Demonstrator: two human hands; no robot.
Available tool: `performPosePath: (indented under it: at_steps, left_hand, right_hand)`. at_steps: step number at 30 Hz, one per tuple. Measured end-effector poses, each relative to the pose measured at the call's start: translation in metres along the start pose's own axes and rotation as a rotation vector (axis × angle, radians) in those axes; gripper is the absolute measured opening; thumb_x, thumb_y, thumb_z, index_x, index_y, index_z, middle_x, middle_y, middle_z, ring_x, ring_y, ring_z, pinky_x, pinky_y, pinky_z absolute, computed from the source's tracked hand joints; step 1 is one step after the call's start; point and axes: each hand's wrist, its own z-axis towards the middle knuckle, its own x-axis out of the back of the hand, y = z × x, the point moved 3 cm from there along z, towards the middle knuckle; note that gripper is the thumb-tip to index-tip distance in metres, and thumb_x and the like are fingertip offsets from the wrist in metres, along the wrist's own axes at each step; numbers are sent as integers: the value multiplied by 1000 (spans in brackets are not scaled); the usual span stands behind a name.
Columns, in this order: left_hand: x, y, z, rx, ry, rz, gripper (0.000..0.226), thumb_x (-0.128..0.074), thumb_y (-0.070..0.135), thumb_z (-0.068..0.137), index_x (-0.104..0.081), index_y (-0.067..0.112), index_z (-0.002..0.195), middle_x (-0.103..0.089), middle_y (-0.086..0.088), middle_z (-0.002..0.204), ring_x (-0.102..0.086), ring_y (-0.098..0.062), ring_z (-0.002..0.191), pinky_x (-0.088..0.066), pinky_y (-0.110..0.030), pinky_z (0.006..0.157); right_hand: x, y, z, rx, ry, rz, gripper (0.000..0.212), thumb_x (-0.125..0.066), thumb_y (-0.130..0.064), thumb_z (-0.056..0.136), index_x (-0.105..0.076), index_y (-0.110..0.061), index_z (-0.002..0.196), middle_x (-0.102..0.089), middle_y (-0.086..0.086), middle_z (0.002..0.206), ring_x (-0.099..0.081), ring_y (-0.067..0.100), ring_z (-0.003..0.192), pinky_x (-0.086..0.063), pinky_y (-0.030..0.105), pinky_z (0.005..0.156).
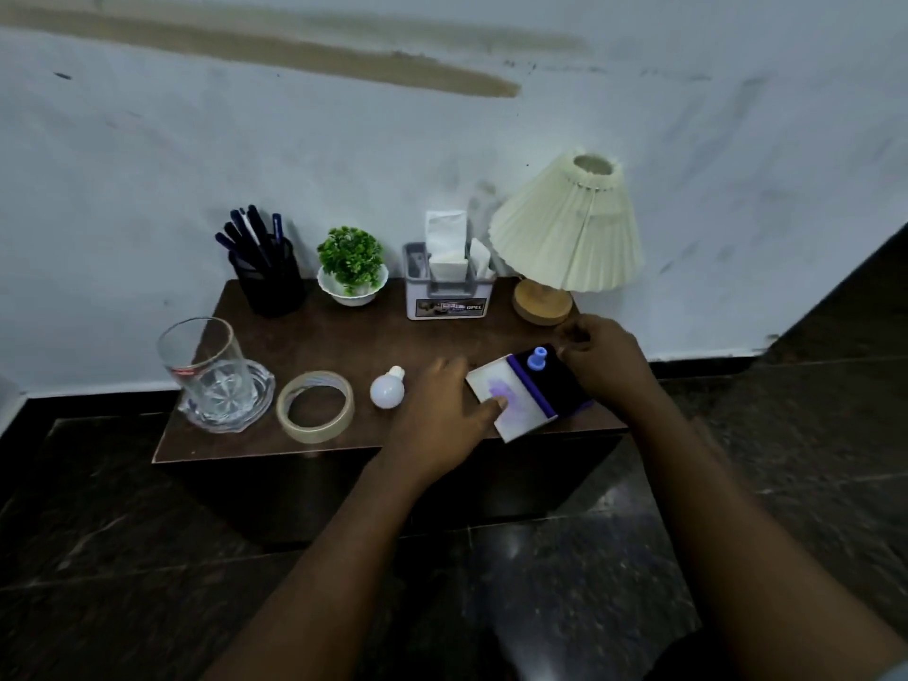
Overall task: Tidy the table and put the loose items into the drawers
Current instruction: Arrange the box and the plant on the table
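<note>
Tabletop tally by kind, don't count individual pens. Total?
Tumbler: 1
Glass dish: 1
Tape roll: 1
Bulb: 1
Box: 1
Pen holder: 1
Potted plant: 1
Napkin holder: 1
Lamp: 1
Total: 9

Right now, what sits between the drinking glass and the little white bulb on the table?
A roll of tape lies flat on the table between the glass and the bulb; the head view shows it plainly.

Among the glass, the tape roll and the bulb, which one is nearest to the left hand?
The white bulb: it lies just beside the left hand, while the tape roll and the glass stand farther to the left.
</note>
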Motion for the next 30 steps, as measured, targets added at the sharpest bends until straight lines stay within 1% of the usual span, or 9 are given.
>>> performPosePath:
  at_steps: [3,8,10,12,16,19,23,26,30]
  left_hand:
    - [-26,1,3,205,-12,-146,55,-72,41,90,-57,15,136,-65,-4,129,-62,-19,115,-49,-34,89]
    - [-58,4,8,613,-68,-721,52,-68,36,95,-47,20,139,-60,0,127,-64,-17,101,-50,-26,65]
    - [-62,4,13,663,-28,-794,42,-67,33,95,-48,23,131,-62,3,114,-63,-13,87,-48,-20,52]
    - [-66,2,19,704,9,-891,34,-66,28,95,-53,19,126,-66,1,104,-67,-14,80,-50,-20,50]
    - [-68,8,26,806,3,-1053,25,-64,22,95,-65,15,119,-77,-10,91,-73,-18,61,-51,-24,44]
    - [-68,8,28,799,33,-1046,18,-63,24,96,-70,13,108,-75,1,65,-67,-8,44,-46,-18,38]
    - [-64,7,34,716,72,-1021,13,-63,26,97,-72,18,91,-77,7,66,-71,-6,54,-47,-17,43]
    - [-64,4,36,698,61,-949,8,-63,28,97,-69,23,95,-77,4,86,-70,-13,78,-54,-29,66]
    - [-60,1,35,647,79,-906,10,-61,28,99,-66,24,107,-79,2,93,-76,-20,89,-59,-37,75]
  right_hand:
    - [-13,2,13,-18,-26,-16,26,-62,-14,90,-67,-9,116,-69,13,116,-62,31,107,-44,31,83]
    - [-34,2,31,-43,0,-176,36,-62,-30,91,-60,-16,124,-61,14,127,-51,33,122,-29,36,90]
    - [-38,11,35,-114,-18,-179,44,-61,-37,90,-54,-19,130,-55,16,132,-44,36,128,-29,39,88]
    - [-38,24,38,-190,-57,-152,60,-62,-48,86,-47,-21,138,-52,16,137,-42,40,132,-36,46,96]
    - [-36,46,35,-302,-141,46,82,-68,-64,78,-45,-17,140,-56,16,138,-54,37,125,-48,51,103]
    - [-38,51,33,-298,-156,89,86,-67,-67,78,-43,-18,144,-57,12,141,-56,34,126,-49,49,102]
    - [-41,51,34,-267,-152,51,79,-65,-65,80,-46,-19,140,-59,12,138,-58,33,121,-50,45,96]
    - [-45,46,35,-257,-161,52,70,-67,-56,82,-48,-17,137,-59,12,133,-59,31,115,-50,42,89]
    - [-54,30,36,-230,-207,51,53,-66,-55,80,-57,-19,118,-63,6,112,-59,18,91,-45,33,68]
